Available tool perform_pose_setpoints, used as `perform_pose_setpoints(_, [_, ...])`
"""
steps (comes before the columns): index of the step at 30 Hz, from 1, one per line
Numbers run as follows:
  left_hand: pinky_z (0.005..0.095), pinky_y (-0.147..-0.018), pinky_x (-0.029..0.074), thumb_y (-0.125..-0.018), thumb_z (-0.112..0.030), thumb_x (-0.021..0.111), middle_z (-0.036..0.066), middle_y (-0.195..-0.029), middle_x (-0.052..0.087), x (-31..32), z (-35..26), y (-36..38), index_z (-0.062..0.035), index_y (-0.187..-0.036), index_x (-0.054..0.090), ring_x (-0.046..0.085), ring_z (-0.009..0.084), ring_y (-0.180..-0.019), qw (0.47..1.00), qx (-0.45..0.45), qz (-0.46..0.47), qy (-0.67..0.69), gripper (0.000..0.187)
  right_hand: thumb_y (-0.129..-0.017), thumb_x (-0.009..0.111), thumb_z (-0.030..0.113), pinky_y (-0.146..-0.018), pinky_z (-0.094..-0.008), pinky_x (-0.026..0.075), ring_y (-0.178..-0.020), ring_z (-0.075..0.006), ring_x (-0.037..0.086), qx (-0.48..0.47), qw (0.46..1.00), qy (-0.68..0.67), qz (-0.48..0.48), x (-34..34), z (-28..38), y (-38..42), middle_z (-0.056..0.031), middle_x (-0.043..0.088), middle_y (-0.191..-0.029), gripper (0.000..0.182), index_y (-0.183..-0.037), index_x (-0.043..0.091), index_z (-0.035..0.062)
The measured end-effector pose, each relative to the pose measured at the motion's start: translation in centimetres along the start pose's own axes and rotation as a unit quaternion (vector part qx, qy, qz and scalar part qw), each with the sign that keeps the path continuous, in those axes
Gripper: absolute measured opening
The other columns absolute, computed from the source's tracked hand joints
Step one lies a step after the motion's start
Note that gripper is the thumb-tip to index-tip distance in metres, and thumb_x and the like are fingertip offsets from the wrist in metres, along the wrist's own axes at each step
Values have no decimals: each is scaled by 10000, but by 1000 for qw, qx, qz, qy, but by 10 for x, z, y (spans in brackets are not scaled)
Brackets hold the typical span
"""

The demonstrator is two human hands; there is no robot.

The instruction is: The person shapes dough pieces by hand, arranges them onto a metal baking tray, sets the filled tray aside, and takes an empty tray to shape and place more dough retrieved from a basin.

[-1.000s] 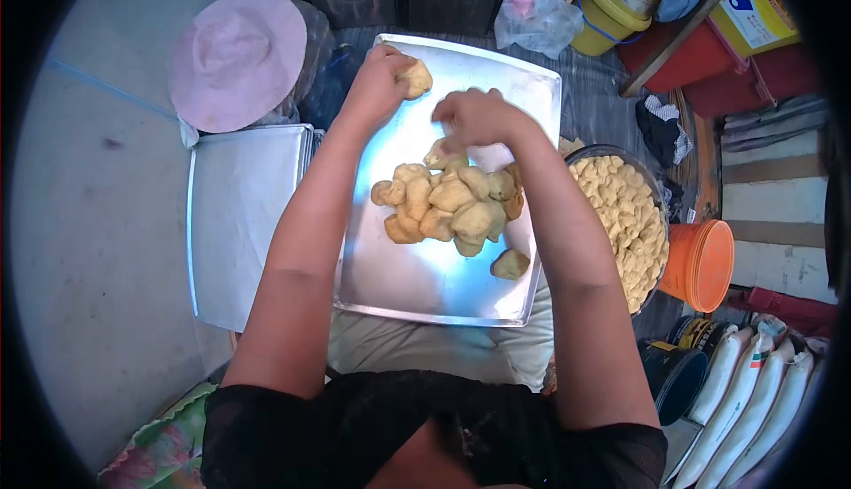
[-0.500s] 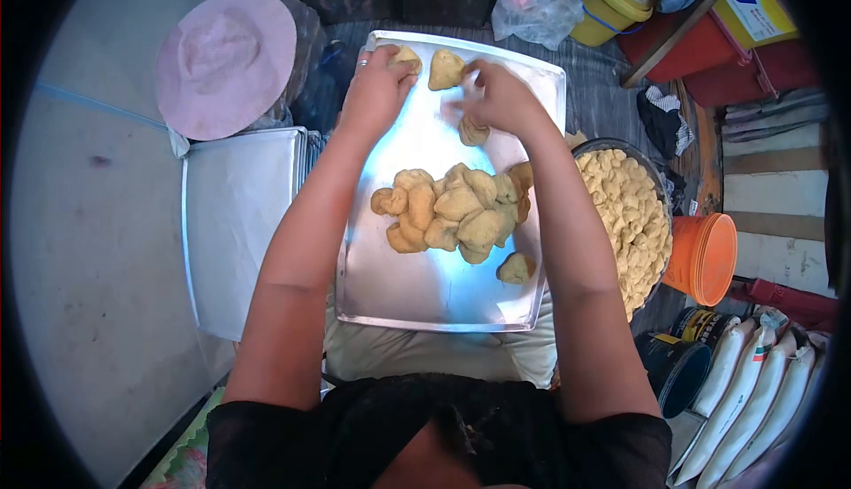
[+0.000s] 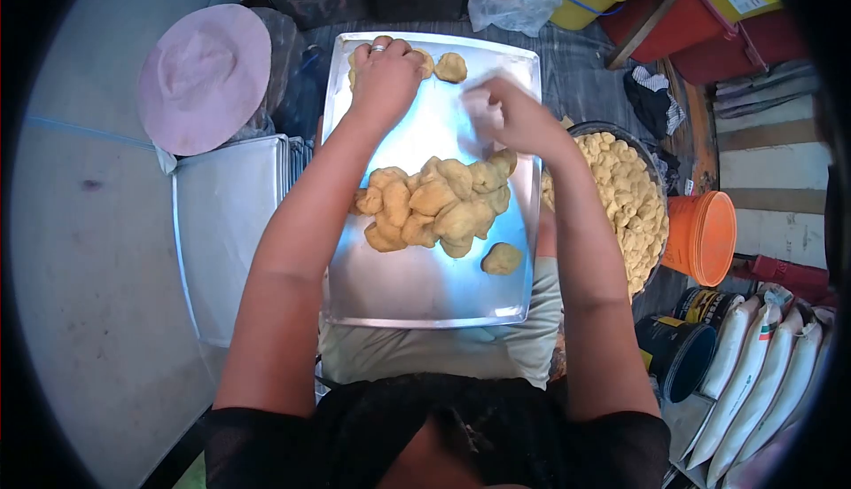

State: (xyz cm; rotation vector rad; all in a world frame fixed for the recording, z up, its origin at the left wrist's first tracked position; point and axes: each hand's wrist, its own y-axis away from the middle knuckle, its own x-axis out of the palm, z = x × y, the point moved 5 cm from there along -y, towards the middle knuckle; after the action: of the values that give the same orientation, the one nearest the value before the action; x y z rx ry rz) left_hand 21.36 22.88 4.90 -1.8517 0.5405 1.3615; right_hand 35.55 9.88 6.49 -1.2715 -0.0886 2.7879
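Observation:
A shallow metal tray (image 3: 425, 298) rests across my lap. My left hand (image 3: 388, 72) lies at its far left corner, fingers curled over a dough piece (image 3: 353, 74) that is mostly hidden. Just right of it another dough piece (image 3: 426, 64) shows partly, followed by a rounded dough piece (image 3: 450, 68). Over the tray's right side, my right hand (image 3: 510, 115) is smeared by motion, and whether it holds anything does not show. Nearer to me sits a heap of yellowish dough lumps (image 3: 434, 205), with one loose lump (image 3: 503, 258) apart from it.
To the right stands a large basin of dough (image 3: 625, 205), beside an orange bucket (image 3: 700, 238). Dark tubs (image 3: 678, 356) and white filled bags (image 3: 753, 383) are at lower right. Stacked trays (image 3: 226, 232) and a pink hat (image 3: 204, 77) lie left.
The dough piece beneath my right hand has moved up to the far row. My right hand has drawn away from it, and my left hand has shifted over the leftmost piece. The view moved slightly.

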Motion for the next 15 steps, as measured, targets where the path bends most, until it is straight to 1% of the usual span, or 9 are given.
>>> perform_pose_setpoints(1, [444,-1004,317,-900,-226,609,41,-1099,667,-2,-7,-3,-120,-1066,721,564,247,-1125,998,31,-50,24,226,-736,767,174,-903,-365,485,-1016,-326,590,-3,987,-4,160,6,2,24,-151,667,-1017,496,-1211,666,71])
perform_pose_setpoints(2, [441,-1001,316,-903,-226,603,41,-1087,666,-4,-15,-4,-120,-1059,721,567,245,-1111,992,61,-96,48,222,-730,764,145,-898,-352,494,-1007,-290,606,-116,971,81,194,21,1,42,-146,669,-1044,532,-1248,658,88])
perform_pose_setpoints(3, [439,-999,315,-906,-226,598,40,-1075,664,-6,-23,-5,-120,-1052,721,571,242,-1097,983,93,-142,71,218,-729,758,154,-885,-364,508,-979,-276,639,-57,978,4,199,22,-1,47,-125,691,-1047,512,-1229,666,92])
perform_pose_setpoints(6, [453,-996,319,-901,-214,585,52,-1065,662,13,-42,-17,-111,-1068,718,577,249,-1081,993,99,17,61,237,-747,740,88,-815,-334,534,-883,-165,672,74,946,-285,135,11,-31,42,-68,715,-992,503,-1240,644,66])
perform_pose_setpoints(7, [442,-991,338,-880,-198,593,69,-1067,654,18,-49,-20,-101,-1084,718,587,254,-1067,992,117,17,32,258,-784,720,31,-787,-278,528,-875,-111,648,119,914,-388,25,1,-36,35,-62,698,-970,476,-1249,620,32])
perform_pose_setpoints(8, [436,-991,347,-875,-190,593,76,-1072,651,24,-53,-21,-99,-1089,718,589,257,-1065,992,122,21,30,264,-815,709,17,-773,-260,526,-892,-102,643,132,923,-358,-52,-15,-37,25,-84,694,-970,443,-1248,619,26])
perform_pose_setpoints(10, [425,-990,364,-864,-174,594,88,-1082,644,31,-61,-24,-94,-1100,718,593,262,-1059,990,134,29,24,278,-873,698,112,-782,-309,534,-882,-168,664,58,917,-336,-209,-18,-78,-1,-103,685,-978,411,-1265,618,20])
perform_pose_setpoints(13, [423,-979,407,-870,-136,585,113,-1135,632,31,-63,-22,-77,-1121,713,588,289,-1075,992,117,34,37,288,-916,667,219,-823,-375,533,-886,-289,676,86,956,40,-277,-12,-81,-11,-134,666,-998,409,-1268,622,16])
perform_pose_setpoints(15, [430,-987,417,-877,-125,585,121,-1161,629,30,-61,-22,-63,-1132,705,582,301,-1095,991,112,33,60,288,-922,655,278,-850,-402,522,-897,-352,666,86,938,102,-320,-11,-75,-4,-166,662,-1012,417,-1245,638,14])
